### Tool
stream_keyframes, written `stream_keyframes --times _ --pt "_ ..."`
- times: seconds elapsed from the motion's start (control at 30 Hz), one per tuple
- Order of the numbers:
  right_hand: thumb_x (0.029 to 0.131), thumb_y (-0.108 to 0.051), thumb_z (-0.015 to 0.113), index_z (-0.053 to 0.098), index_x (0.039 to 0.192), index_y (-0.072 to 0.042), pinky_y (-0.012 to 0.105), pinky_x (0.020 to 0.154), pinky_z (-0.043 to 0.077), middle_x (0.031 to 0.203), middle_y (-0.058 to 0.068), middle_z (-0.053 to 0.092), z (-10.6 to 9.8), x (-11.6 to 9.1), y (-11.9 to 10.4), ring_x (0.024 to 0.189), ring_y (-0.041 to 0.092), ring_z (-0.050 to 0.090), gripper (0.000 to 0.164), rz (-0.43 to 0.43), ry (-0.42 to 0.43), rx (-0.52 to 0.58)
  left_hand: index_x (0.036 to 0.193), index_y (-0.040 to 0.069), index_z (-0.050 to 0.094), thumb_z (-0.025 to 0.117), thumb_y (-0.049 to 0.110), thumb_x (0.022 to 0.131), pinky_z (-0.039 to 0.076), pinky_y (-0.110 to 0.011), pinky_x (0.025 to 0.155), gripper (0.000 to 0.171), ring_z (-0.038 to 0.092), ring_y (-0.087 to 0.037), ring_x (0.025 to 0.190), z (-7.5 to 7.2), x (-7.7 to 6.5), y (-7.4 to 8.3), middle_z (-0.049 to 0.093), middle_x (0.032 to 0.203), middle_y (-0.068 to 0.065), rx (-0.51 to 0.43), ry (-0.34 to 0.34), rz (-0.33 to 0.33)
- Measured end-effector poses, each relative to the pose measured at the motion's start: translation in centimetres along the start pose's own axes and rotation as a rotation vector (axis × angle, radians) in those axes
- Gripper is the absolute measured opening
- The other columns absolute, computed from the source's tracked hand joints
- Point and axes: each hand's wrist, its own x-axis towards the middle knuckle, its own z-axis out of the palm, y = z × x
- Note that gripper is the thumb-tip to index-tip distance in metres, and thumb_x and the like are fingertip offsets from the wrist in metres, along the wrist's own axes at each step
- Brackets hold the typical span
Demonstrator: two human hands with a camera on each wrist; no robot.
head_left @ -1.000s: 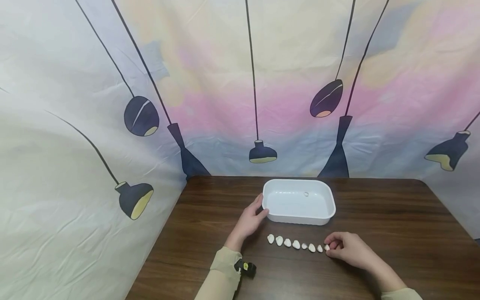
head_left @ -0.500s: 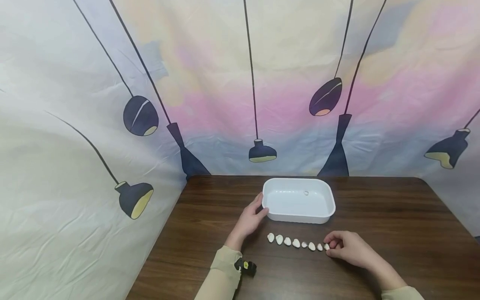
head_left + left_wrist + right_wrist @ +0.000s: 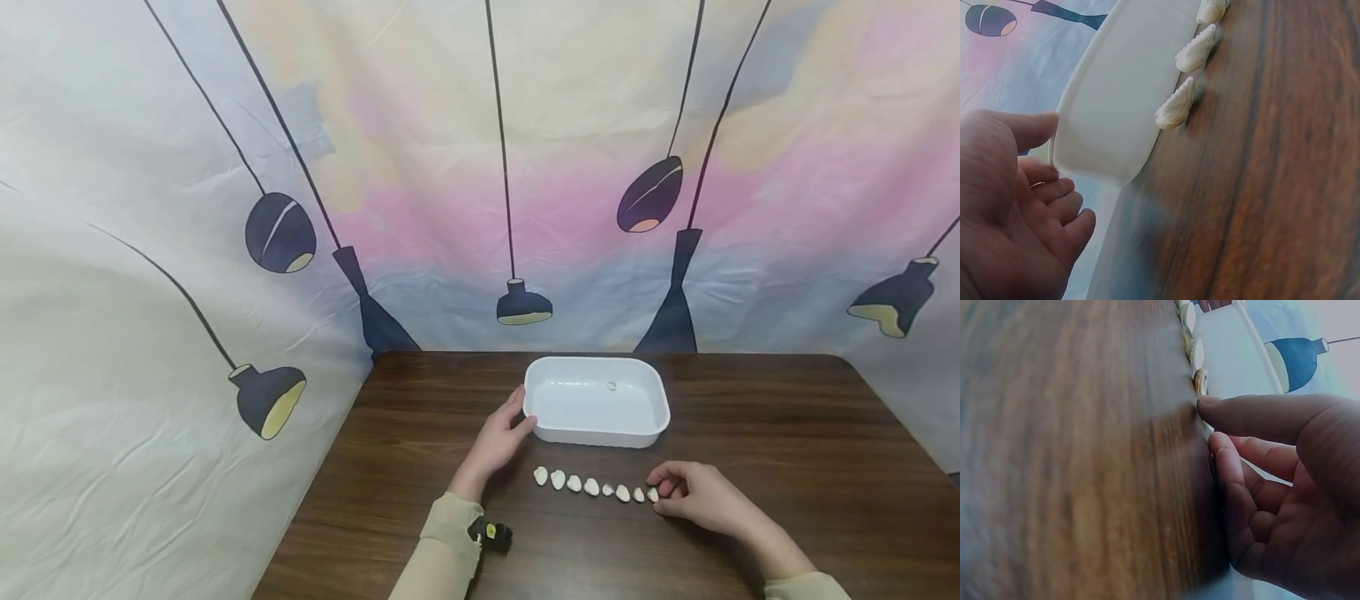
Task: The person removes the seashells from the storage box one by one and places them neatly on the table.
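A row of several small white seashells (image 3: 592, 487) lies on the table in front of a white rectangular dish (image 3: 596, 438). My right hand (image 3: 705, 497) is at the row's right end, pinching the last shell (image 3: 653, 494) between thumb and fingertips, low at the tabletop. In the right wrist view the thumb hides part of that end, with ribbed shells (image 3: 1195, 353) beyond it. My left hand (image 3: 497, 437) holds the dish by its left end, thumb at the near corner. The left wrist view shows the thumb and curled fingers at the dish's rim (image 3: 1060, 125).
The dark wood-grain table (image 3: 420, 400) ends at a hanging cloth (image 3: 450, 208) printed with lamps. A small ring-shaped mark (image 3: 611, 386) shows inside the dish. A black wrist camera (image 3: 495, 535) is strapped to the left sleeve.
The head view shifts very slightly. Around the right-end shell, my right fingertips have barely moved, and more of the shell shows now. The left hand stays at the dish.
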Motion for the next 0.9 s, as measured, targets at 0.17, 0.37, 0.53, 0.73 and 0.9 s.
stream_keyframes --times 0.17,0.37,0.53,0.73,0.9 --pt "0.085 -0.014 0.089 0.073 0.110 -0.005 0.023 0.064 0.052 0.087 -0.004 0.066 -0.9 0.1 0.4 0.073 0.003 0.062 0.031 -0.015 -0.073 0.062 0.165 0.000 0.034 0.057 0.030 0.111 0.025 -0.051 0.129 0.066 0.026 -0.028 0.161 0.0 0.0 0.0 0.028 0.175 -0.013 0.010 -0.008 -0.005" --pt "0.094 -0.011 0.082 0.070 0.121 0.003 0.024 0.068 0.056 0.096 0.000 0.070 -3.2 0.8 0.5 0.081 0.006 0.067 0.033 -0.055 -0.150 0.151 0.166 0.002 0.033 0.057 0.029 0.111 0.024 -0.049 0.130 0.065 0.025 -0.025 0.162 0.0 0.2 0.1 0.027 0.175 -0.013 0.002 -0.007 -0.012" --pt "0.097 -0.010 0.079 0.069 0.124 0.007 0.024 0.072 0.057 0.101 0.004 0.073 -4.9 2.1 -0.7 0.087 0.006 0.068 0.033 -0.098 -0.113 0.177 0.166 0.001 0.033 0.057 0.029 0.112 0.024 -0.050 0.130 0.065 0.025 -0.026 0.162 0.1 0.2 0.1 0.028 0.175 -0.013 -0.010 -0.006 -0.010" --pt "0.099 -0.012 0.076 0.071 0.125 0.007 0.025 0.079 0.059 0.101 0.008 0.073 -5.7 5.1 -2.1 0.091 0.009 0.067 0.032 -0.091 -0.034 0.211 0.166 0.002 0.034 0.057 0.029 0.111 0.024 -0.050 0.130 0.065 0.025 -0.026 0.162 0.1 0.1 0.0 0.028 0.175 -0.012 -0.008 0.000 -0.011" --pt "0.101 -0.017 0.075 0.070 0.129 0.007 0.030 0.079 0.060 0.106 0.010 0.073 -5.6 8.0 -2.7 0.094 0.019 0.066 0.037 -0.024 0.019 0.223 0.166 0.001 0.034 0.057 0.028 0.112 0.024 -0.051 0.130 0.065 0.025 -0.027 0.161 0.1 0.1 0.0 0.028 0.175 -0.014 -0.014 0.004 -0.008"
